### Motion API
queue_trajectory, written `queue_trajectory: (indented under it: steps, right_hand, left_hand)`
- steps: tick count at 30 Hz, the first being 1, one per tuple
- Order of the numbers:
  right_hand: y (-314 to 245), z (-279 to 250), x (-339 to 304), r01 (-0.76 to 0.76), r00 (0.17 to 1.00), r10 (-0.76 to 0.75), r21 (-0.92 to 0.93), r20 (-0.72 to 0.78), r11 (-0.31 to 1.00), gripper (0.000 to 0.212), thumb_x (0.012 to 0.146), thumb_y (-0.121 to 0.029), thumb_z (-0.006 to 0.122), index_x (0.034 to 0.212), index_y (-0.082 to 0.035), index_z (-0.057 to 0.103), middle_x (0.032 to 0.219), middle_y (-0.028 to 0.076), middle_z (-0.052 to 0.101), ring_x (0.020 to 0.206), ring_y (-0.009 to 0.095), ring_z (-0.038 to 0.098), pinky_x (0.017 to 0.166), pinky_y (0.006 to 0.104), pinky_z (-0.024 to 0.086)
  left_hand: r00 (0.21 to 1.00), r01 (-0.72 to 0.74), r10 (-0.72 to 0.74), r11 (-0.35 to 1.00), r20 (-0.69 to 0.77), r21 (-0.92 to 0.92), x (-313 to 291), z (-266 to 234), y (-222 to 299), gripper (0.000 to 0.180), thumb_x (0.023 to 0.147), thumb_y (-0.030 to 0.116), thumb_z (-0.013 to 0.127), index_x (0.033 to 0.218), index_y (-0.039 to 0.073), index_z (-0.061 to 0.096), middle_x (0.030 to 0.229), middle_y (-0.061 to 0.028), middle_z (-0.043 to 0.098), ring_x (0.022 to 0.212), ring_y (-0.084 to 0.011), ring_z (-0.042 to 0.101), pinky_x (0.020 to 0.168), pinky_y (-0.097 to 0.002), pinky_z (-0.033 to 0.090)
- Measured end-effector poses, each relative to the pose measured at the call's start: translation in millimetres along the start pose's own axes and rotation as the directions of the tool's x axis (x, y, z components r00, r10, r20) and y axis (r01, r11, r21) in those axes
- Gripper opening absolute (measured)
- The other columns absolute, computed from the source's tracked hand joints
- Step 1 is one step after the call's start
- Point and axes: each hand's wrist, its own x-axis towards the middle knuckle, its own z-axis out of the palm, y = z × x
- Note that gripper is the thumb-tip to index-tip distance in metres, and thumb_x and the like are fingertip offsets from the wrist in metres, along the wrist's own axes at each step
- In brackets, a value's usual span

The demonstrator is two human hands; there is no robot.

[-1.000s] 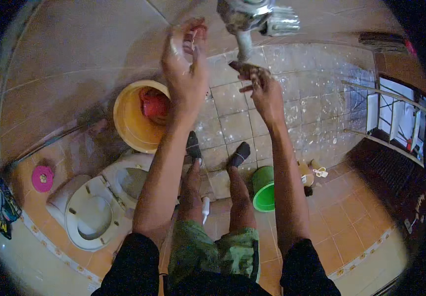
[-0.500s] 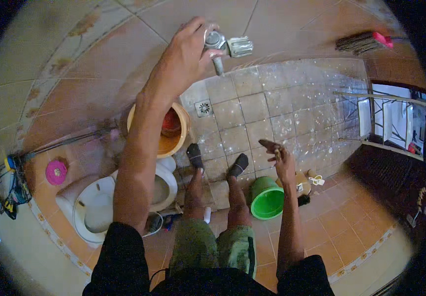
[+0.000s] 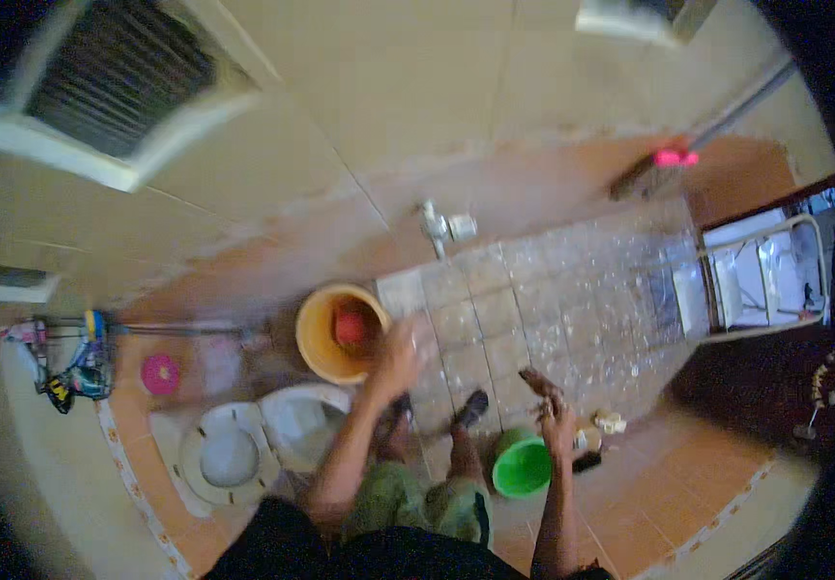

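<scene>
On the speckled, grey-brown tiled floor stands a round orange plastic bucket, with a smaller green plastic bucket to its right. The left hand blurs near the first, grip impossible to tell; near the second, the right hand grasps a slim dark-brown object.

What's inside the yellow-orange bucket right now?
A red item, too blurred to identify, shows inside the yellow-orange bucket. Whatever lies beneath it is covered. The left hand appears blurred near the lower-right rim.
</scene>
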Motion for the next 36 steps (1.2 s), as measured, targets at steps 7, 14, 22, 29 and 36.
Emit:
queue_trajectory:
  steps: [7,14,22,29,36]
  right_hand:
    - [-108,15,-42,0.435,0.846,-0.497,0.289,0.194,0.853,0.023,0.098,-0.012,0.058,0.116,-0.001,0.066,0.089,0.016,0.071,0.083,0.026,0.07,0.078,0.0385,0.055]
    - [-239,65,-76,0.813,0.538,-0.778,0.046,0.324,0.58,0.036,0.097,-0.019,0.067,0.132,-0.009,0.066,0.105,0.013,0.074,0.092,0.022,0.071,0.083,0.0378,0.056]
    - [-315,74,-120,0.319,0.76,-0.578,0.602,0.299,0.732,0.05,0.089,-0.015,0.079,0.133,-0.001,0.061,0.099,0.006,0.07,0.092,0.015,0.066,0.084,0.0322,0.055]
    - [-330,124,-153,-0.023,0.747,-0.533,0.816,0.398,0.577,0.061,0.085,-0.041,0.079,0.129,-0.003,0.061,0.089,-0.001,0.063,0.066,0.008,0.055,0.055,0.0242,0.043]
    - [-382,119,-167,-0.296,0.793,-0.474,0.922,0.382,0.248,0.054,0.096,-0.013,0.064,0.146,-0.004,0.047,0.132,0.011,0.062,0.115,0.023,0.063,0.095,0.0357,0.055]
  left_hand:
    - [1.0,-0.001,-0.006,0.9,-0.016,-0.436,-137,-12,33,0.065,0.096,0.036,0.069,0.148,0.005,0.046,0.147,-0.0214,0.05,0.139,-0.0351,0.047,0.114,-0.046,0.039]
    - [0.992,-0.036,0.109,0.748,0.068,-0.662,-137,-81,6,0.061,0.094,0.039,0.074,0.141,0.004,0.054,0.127,-0.0131,0.065,0.118,-0.0215,0.06,0.101,-0.0387,0.048]
    - [0.987,-0.041,-0.046,0.858,-0.157,-0.512,-161,-144,-5,0.033,0.09,0.03,0.077,0.102,0.0,0.073,0.086,-0.0123,0.071,0.079,-0.0161,0.061,0.074,-0.0352,0.05]
    - [0.893,-0.129,-0.184,0.768,-0.41,-0.627,-176,-174,26,0.034,0.096,0.031,0.068,0.106,-0.001,0.07,0.097,-0.0147,0.072,0.095,-0.0239,0.068,0.088,-0.0376,0.051]
    - [0.898,-0.152,-0.199,0.696,-0.393,-0.701,-189,-230,32,0.028,0.094,0.019,0.074,0.111,-0.001,0.063,0.098,-0.007,0.07,0.095,-0.0153,0.066,0.087,-0.0324,0.052]
